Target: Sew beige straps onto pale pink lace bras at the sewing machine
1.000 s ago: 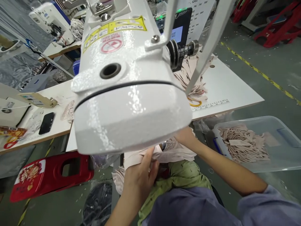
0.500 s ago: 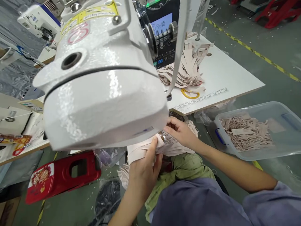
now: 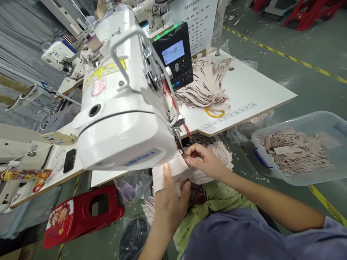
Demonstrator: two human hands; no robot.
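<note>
White sewing machine [image 3: 119,119] looms above; my right hand [image 3: 204,160] pinches the pale fabric [image 3: 176,169] under its needle, left hand [image 3: 169,202] pressing it flat.

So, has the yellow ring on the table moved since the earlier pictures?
No. The yellow ring lies between the ruler and the strips, as before.

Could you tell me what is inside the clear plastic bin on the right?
A heap of pale pink fabric strips fills the clear bin; its floor under them is hidden.
</note>
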